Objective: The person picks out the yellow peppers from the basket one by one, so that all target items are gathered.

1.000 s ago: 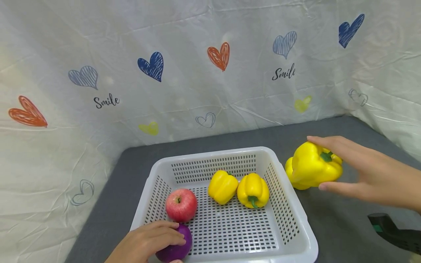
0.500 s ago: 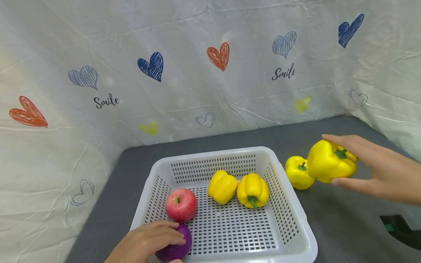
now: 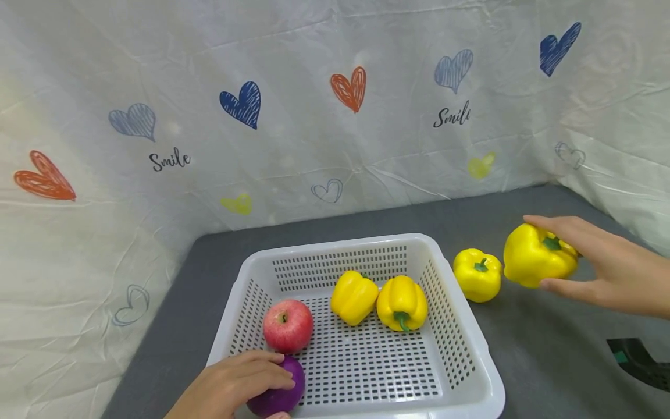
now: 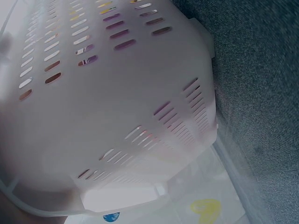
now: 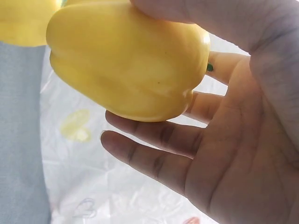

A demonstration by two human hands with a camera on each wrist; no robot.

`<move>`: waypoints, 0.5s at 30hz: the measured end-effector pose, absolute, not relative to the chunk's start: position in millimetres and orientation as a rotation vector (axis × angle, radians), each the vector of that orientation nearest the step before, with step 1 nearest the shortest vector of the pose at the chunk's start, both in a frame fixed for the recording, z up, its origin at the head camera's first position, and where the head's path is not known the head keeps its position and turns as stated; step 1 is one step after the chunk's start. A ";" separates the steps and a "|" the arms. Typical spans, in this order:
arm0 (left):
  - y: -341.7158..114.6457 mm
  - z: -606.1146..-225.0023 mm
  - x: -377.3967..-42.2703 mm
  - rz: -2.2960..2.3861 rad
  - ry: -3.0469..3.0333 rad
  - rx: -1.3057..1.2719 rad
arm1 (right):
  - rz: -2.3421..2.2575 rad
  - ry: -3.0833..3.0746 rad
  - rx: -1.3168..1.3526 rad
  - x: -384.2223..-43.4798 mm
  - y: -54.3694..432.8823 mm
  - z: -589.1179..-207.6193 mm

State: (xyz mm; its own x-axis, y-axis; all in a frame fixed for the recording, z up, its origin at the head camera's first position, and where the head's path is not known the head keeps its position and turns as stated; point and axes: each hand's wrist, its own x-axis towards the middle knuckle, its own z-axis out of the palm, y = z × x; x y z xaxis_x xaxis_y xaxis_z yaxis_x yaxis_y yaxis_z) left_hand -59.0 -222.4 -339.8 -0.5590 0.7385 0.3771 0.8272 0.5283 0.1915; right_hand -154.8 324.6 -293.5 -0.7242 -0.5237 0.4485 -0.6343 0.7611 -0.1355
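Note:
My right hand (image 3: 609, 265) holds a yellow bell pepper (image 3: 536, 259) by its sides, thumb below and fingers above in the head view. In the right wrist view that bell pepper (image 5: 126, 60) hangs between thumb and fingers, its green stem toward the palm. Another yellow bell pepper (image 3: 476, 276) stands on the table just left of it, beside the basket. My left hand (image 3: 235, 381) rests inside the light grey basket (image 3: 335, 243), fingers curled over a purple round vegetable or fruit (image 3: 280, 396). The left wrist view shows only the basket's outer wall (image 4: 112, 116), not the hand's grip.
In the basket lie a red apple (image 3: 288, 326) beside the purple item and two yellow bell peppers, one (image 3: 354, 298) left of the other (image 3: 402, 302). Dark grey cloth (image 3: 534, 349) covers the table. A printed white curtain (image 3: 293, 151) hangs behind.
My right hand has moved right with its bell pepper, away from the basket, uncovering the bell pepper standing on the table. The left hand has stayed on the purple item.

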 end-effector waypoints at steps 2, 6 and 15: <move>-222.5 -340.2 -59.5 -0.504 -2.501 -1.324 | 0.391 -2.589 0.871 -156.8 326.8 -295.8; -222.5 -340.9 -59.7 -0.498 -2.494 -1.322 | 0.379 -2.635 0.825 -160.6 330.9 -300.9; -223.4 -341.0 -61.0 -0.494 -2.474 -1.344 | 0.435 -2.752 0.752 -166.8 336.1 -312.4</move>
State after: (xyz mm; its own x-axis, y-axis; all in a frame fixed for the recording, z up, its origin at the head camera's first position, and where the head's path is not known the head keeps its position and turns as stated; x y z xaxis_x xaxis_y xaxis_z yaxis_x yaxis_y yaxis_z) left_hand -61.0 -223.4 -341.0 -0.5270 0.7493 0.4011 0.8459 0.5082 0.1621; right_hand -166.8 336.1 -312.4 -0.8338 -0.4510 0.3182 -0.5272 0.8215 -0.2172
